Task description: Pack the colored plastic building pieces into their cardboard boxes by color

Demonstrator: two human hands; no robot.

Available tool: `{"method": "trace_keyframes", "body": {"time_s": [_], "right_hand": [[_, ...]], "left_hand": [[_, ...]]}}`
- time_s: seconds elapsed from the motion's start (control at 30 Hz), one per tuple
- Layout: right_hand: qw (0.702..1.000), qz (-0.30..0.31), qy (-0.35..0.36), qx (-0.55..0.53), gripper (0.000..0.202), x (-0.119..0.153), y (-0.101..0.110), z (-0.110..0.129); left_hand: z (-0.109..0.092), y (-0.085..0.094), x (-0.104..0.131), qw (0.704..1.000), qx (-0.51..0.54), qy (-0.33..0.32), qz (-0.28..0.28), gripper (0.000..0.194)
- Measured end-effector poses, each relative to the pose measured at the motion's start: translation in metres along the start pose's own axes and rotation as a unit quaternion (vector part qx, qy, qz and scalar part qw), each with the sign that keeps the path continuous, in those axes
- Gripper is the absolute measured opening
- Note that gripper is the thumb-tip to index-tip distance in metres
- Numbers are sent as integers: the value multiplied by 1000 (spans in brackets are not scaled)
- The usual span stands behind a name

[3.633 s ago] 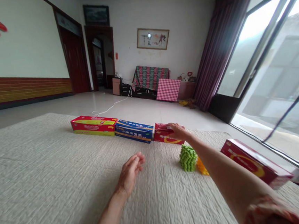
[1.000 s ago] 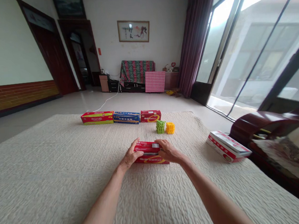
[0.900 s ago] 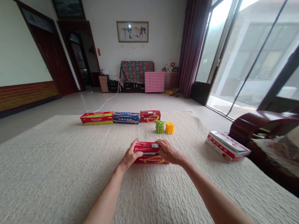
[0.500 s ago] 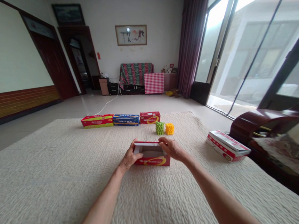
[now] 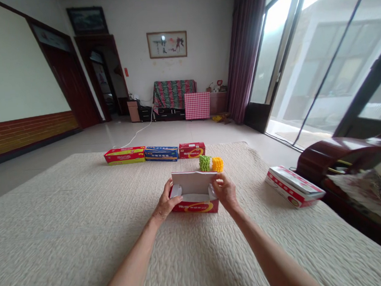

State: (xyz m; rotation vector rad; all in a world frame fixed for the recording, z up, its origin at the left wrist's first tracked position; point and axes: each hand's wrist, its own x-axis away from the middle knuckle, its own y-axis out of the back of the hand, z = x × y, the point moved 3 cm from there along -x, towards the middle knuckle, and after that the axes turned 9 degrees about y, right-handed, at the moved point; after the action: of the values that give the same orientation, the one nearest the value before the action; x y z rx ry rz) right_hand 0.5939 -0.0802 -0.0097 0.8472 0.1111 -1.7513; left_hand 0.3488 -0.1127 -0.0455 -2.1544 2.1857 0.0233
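A red box (image 5: 196, 207) with its lid raised sits in front of me on the quilted cover (image 5: 187, 259). Its white lid (image 5: 194, 181) stands up at the far side, and the grey inside shows. My left hand (image 5: 165, 204) grips the box's left end, thumb over the near edge. At the right end, my right hand (image 5: 225, 190) pinches the lid's corner near the side flap. Just beyond the box stand a green bumpy cube (image 5: 204, 163) and a yellow bumpy cube (image 5: 217, 164).
A red and yellow-green box (image 5: 125, 156), a blue box (image 5: 161, 154) and another red box (image 5: 192, 150) line up at the back. To the right lies a white and red box (image 5: 295, 186), beside dark wooden furniture (image 5: 325, 160).
The lid has swung up from nearly flat to upright. My right hand has shifted a little right with its corner, while my left hand remains on the box's left end.
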Motion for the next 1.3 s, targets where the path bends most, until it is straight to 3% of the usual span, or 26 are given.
{"method": "trace_keyframes", "body": {"time_s": [0.2,0.37,0.5,0.67,0.8,0.93,1.07,1.13,1.2,1.3], "right_hand": [[997,69,-2,29,32,1,-2,-7],[990,119,-23,68,46,7,-6,-3],[990,132,-22,52,48,9,-8,1],[993,120,-10,2,35,6,-1,-6],[995,97,-25,-22,44,8,9,-18],[998,57,-35,-4,47,15,18,-29],[993,15,61,102,33,17,27,-16],[982,42,98,157,24,16,28,-5],[973,91,99,190,23,14,26,4],[967,138,73,203,25,11,23,12]], "left_hand": [[-7,0,3,998,-62,-15,-27,94],[-11,0,1,996,-88,29,-4,80],[-15,1,-4,992,-102,51,-44,78],[-14,2,-12,991,-85,49,-87,62],[-6,11,-16,988,-70,40,-131,55],[2,24,-16,975,-85,40,-204,60],[-8,32,-12,961,-138,-5,-241,60],[-22,31,-10,942,-224,-81,-238,51],[-34,25,-9,911,-329,-150,-196,41],[-39,17,-12,892,-402,-162,-124,32]]}}
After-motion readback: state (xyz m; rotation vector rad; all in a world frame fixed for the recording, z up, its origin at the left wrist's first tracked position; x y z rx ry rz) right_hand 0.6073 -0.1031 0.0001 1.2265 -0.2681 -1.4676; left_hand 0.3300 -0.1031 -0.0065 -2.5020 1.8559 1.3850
